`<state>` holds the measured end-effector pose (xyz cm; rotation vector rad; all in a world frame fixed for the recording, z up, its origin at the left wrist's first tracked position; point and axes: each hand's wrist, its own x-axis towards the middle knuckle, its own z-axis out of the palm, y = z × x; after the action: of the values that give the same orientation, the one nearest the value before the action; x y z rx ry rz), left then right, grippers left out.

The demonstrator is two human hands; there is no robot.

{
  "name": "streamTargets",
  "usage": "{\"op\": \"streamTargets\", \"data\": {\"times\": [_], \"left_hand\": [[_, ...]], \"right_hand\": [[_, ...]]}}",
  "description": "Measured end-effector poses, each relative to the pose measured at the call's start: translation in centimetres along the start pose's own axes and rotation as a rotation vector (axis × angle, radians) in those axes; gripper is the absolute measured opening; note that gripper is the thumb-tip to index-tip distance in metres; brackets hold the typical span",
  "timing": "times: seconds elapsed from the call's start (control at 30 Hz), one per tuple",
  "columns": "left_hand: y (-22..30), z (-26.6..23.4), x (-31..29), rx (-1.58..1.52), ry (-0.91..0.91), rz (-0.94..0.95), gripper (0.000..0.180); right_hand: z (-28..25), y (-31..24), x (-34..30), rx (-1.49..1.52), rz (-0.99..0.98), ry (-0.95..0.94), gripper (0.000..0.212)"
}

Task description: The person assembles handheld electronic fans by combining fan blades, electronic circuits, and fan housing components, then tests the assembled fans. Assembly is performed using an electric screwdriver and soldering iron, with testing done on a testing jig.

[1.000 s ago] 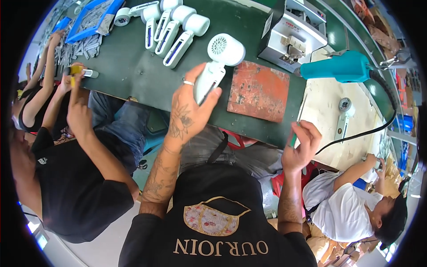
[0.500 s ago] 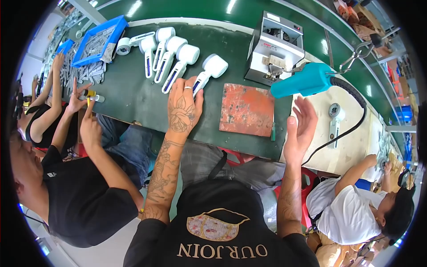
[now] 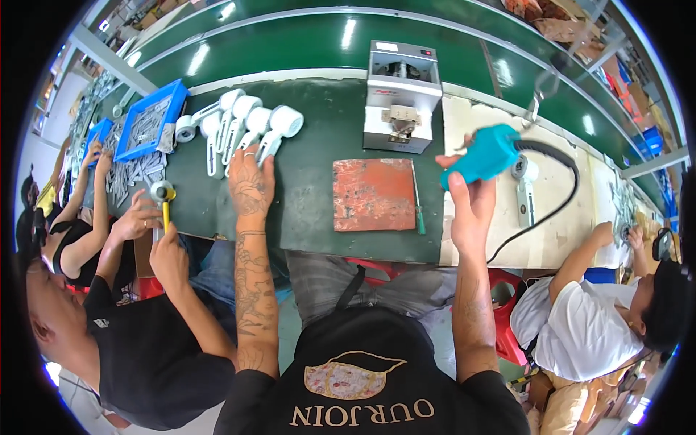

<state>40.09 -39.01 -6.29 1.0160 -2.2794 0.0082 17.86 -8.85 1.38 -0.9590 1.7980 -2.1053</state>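
Observation:
My left hand (image 3: 250, 185) is at the near end of a row of white round-headed handheld devices (image 3: 287, 121). Its thumb and fingers close around the handle of the rightmost one, which lies against the others. The fingertips are partly hidden by the hand. My right hand (image 3: 473, 206) grips a teal electric screwdriver (image 3: 484, 154), thumb in front and fingers behind its body. A black cord (image 3: 565, 161) runs from the screwdriver's end. Its tip is hard to make out.
A worn red pad (image 3: 373, 196) lies mid-bench, a green-handled screwdriver (image 3: 420, 217) beside it. Behind stands a grey-white machine (image 3: 402, 101). Another white device (image 3: 525, 192) lies right. At left are a blue tray (image 3: 151, 122) of grey parts and a co-worker's hands (image 3: 163, 228) with a yellow-handled tool.
My right hand, open below the electric screwdriver before, has closed on it. My left hand has moved the rightmost device up against the row. The whole view has shifted.

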Motion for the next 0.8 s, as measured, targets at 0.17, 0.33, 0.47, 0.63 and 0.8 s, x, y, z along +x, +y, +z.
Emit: {"op": "streamTargets", "data": {"times": [0.17,0.33,0.47,0.63,0.8], "left_hand": [[3.1,-2.8,1.1,-0.027,0.095,0.035,0.039],[21.9,-4.9,1.5,-0.806,-0.175,0.135,0.032],[35.1,2.9,-1.0,-1.227,-0.717,0.202,0.04],[45.1,7.3,-3.1,-0.639,-0.768,0.285,0.099],[47.7,8.5,-3.8,-0.648,-0.821,0.202,0.076]], "right_hand": [[-3.7,-1.9,-3.2,0.06,-0.019,0.069,0.048],[-7.3,-5.3,-4.7,0.016,0.054,0.129,0.085],[-10.0,-6.3,-5.8,-0.024,0.094,0.145,0.102],[-11.1,-7.2,-7.2,0.04,0.12,0.134,0.082],[-10.3,-10.9,-8.9,-0.059,0.238,0.316,0.11]]}}
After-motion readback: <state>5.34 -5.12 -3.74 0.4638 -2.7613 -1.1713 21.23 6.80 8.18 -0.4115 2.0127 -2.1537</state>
